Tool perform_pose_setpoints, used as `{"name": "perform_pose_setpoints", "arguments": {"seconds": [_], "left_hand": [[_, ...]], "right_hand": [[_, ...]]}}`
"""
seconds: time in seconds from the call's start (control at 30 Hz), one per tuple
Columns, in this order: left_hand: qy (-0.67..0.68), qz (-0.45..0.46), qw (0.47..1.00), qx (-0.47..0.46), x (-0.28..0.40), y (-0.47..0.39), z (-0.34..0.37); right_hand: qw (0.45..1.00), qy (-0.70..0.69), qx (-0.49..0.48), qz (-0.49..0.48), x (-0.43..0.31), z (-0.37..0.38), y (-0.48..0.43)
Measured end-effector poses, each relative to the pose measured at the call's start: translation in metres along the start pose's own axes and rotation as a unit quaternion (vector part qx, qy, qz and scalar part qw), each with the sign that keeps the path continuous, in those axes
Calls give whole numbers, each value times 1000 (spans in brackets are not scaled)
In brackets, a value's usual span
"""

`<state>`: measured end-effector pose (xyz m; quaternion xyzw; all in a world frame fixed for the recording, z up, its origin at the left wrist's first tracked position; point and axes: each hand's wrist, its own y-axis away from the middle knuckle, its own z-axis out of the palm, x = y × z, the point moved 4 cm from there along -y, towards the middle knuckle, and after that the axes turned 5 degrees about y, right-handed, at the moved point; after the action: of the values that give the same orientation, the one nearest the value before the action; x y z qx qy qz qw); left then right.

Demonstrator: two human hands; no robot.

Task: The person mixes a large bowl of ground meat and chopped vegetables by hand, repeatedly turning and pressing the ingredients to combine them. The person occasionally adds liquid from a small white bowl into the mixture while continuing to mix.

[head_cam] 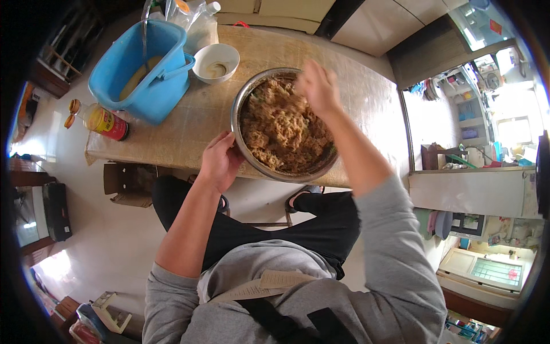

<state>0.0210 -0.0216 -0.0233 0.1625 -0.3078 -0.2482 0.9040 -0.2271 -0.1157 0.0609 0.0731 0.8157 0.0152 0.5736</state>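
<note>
A round stainless steel bowl (237,148) stands near the table's front edge, filled with a brown, clumpy minced mixture (288,129) with green bits. My left hand (221,161) holds the bowl's lower left rim, thumb on the outer edge. Blurred by motion, my right hand (317,86) is over the upper right rim with its fingers curled; whether it grips anything does not show. Up and left of the bowl sits a white bowl (216,63) with a little liquid residue.
A blue plastic bucket (159,99) with pale contents and a ladle-like handle stands at the table's left. Beside it are an uncapped sauce bottle (105,122) and a clear plastic bag (200,32). A cardboard box (129,182) lies under the table (365,86).
</note>
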Motion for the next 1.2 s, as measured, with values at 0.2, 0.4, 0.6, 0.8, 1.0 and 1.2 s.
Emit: {"name": "perform_pose_setpoints", "arguments": {"seconds": [0.2,0.4,0.6,0.8,1.0,1.2], "left_hand": [[10,6,1000,-7,3,5,9],[-4,-9,1000,0,0,-1,1],[14,-5,1000,-25,2,3,10],[-8,-2,1000,-23,2,0,3],[11,-11,1000,3,5,7,6],[3,-13,1000,-7,1,0,7]], "right_hand": [[971,-11,-131,-198,-35,91,99],[997,69,-6,-21,-24,22,-15],[967,72,-153,-191,-35,72,104],[991,124,7,-44,-30,44,-26],[941,199,-207,-180,-16,57,97],[961,261,-4,-86,-12,78,-31]]}}
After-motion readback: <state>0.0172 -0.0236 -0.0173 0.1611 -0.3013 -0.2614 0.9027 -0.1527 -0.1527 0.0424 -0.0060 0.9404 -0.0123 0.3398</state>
